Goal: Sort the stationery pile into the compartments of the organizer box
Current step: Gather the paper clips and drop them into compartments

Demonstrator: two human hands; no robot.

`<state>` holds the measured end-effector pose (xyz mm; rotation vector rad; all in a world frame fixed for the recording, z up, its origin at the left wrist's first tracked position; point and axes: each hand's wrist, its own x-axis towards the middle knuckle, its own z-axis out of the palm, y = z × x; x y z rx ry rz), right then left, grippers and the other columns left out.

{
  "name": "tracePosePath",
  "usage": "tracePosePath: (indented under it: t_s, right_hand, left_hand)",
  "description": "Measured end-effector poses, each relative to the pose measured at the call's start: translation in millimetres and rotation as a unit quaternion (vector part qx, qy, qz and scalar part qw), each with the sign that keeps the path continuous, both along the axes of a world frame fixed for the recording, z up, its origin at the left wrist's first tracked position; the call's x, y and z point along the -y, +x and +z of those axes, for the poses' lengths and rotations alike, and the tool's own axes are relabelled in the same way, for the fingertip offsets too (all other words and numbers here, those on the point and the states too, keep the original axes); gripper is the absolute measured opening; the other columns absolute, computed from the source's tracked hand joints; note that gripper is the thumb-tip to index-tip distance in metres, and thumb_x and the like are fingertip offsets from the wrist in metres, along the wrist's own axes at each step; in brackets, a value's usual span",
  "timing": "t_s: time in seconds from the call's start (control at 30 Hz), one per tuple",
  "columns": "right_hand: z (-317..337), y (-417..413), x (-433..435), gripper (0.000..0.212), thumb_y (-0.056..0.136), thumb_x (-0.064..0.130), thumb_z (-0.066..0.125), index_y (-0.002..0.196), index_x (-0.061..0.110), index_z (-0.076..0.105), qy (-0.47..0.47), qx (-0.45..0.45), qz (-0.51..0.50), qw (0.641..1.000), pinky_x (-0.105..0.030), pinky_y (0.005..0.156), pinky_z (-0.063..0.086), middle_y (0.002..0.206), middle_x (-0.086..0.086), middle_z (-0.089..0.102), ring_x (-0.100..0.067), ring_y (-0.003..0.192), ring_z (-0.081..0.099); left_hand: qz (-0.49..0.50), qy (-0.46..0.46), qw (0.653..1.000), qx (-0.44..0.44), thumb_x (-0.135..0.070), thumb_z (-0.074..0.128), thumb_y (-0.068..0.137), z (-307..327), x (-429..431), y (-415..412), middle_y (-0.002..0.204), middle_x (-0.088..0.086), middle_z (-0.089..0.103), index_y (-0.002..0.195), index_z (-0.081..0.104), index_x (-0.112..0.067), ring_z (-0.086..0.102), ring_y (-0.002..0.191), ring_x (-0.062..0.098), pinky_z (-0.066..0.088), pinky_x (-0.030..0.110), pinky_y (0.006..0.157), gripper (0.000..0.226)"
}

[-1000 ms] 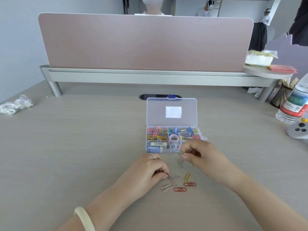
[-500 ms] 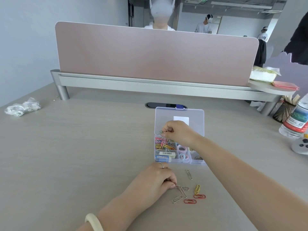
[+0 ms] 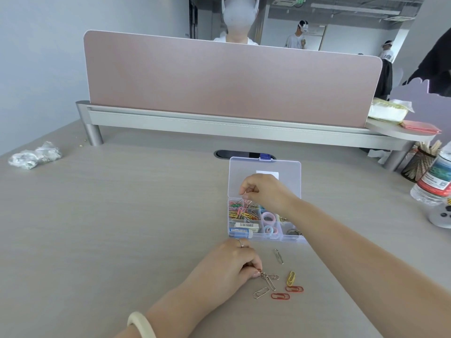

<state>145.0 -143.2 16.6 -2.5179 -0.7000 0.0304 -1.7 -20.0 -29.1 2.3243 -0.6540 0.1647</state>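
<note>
The right hand [image 3: 262, 191] had carried its clip up over the box's [image 3: 291, 236] back-left compartment, fingers pinched narrow; the left hand [image 3: 231, 264] pinched silver clips [image 3: 269, 280] just in front.

Desk [image 3: 122, 228] showing pale grey-beige wood grain. Organizer box [image 3: 264, 236] reading clear, blue latch [image 3: 265, 156] at lid's far edge. Loose clips near the desk's front edge: two red clips [image 3: 280, 296], one yellow clip [image 3: 291, 278], silver clips [image 3: 268, 280]. Pink divider panel [image 3: 231, 81] backing the desk. Cream bangle [image 3: 141, 324] showing on left wrist.
</note>
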Motion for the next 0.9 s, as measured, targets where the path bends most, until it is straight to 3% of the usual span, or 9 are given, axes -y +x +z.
tracePosePath:
  t_s: [0.3,0.4,0.53,0.63,0.73,0.9]
  right_hand:
    - [-5,-3,13,0.014,0.082,0.007,0.06,0.084,0.017,0.068,0.02,-0.015,-0.014,1.0,-0.017,0.067,0.044,0.086,0.004,0.065,-0.011,0.08,0.058]
    - [-9,-5,17,0.018,0.087,0.007,0.054,0.091,0.018,0.068,0.041,-0.015,-0.015,0.999,-0.015,0.073,0.042,0.093,0.005,0.065,-0.009,0.085,0.056]
    - [-12,-7,21,0.024,0.089,0.005,0.049,0.097,0.019,0.067,0.04,-0.011,-0.003,0.999,-0.024,0.086,0.047,0.101,0.004,0.068,-0.01,0.092,0.058]
    - [-10,-9,21,0.032,0.089,0.0,0.044,0.107,0.019,0.063,0.066,-0.007,0.01,0.998,-0.018,0.087,0.044,0.109,0.006,0.066,-0.007,0.099,0.057]
    - [-12,-14,21,0.035,0.089,0.0,0.043,0.113,0.019,0.059,0.032,-0.013,0.045,0.998,-0.01,0.082,0.038,0.111,0.007,0.067,-0.002,0.101,0.056]
    - [-17,-20,28,0.039,0.085,-0.003,0.041,0.112,0.017,0.06,0.015,0.04,0.023,0.999,-0.018,0.083,0.041,0.11,0.004,0.07,-0.009,0.107,0.058]
  left_hand:
    - [0.007,-0.002,1.0,-0.002,-0.019,0.06,0.085,1,0,0,0.076,-0.023,0.042,0.087,0.066,-0.017,0.042,0.076,-0.015,0.029,0.003,0.064,0.007]
    - [0.012,-0.012,1.0,-0.004,-0.018,0.061,0.084,1,0,0,0.077,-0.022,0.045,0.086,0.067,-0.017,0.044,0.078,-0.013,0.03,0.003,0.066,0.006]
    - [0.015,-0.019,1.0,-0.011,-0.018,0.061,0.084,2,-1,0,0.077,-0.021,0.045,0.085,0.067,-0.017,0.045,0.078,-0.012,0.031,0.004,0.067,0.006]
    - [0.014,-0.02,1.0,-0.012,-0.018,0.062,0.084,2,-1,0,0.077,-0.021,0.046,0.084,0.067,-0.017,0.045,0.078,-0.011,0.031,0.004,0.066,0.005]
    - [0.014,-0.017,1.0,-0.013,-0.019,0.062,0.084,1,-1,-1,0.077,-0.02,0.047,0.084,0.067,-0.018,0.044,0.078,-0.012,0.03,0.004,0.066,0.005]
    - [0.015,-0.014,1.0,-0.017,-0.02,0.062,0.084,0,-2,0,0.079,-0.019,0.048,0.083,0.066,-0.021,0.046,0.077,-0.008,0.03,0.006,0.065,0.005]
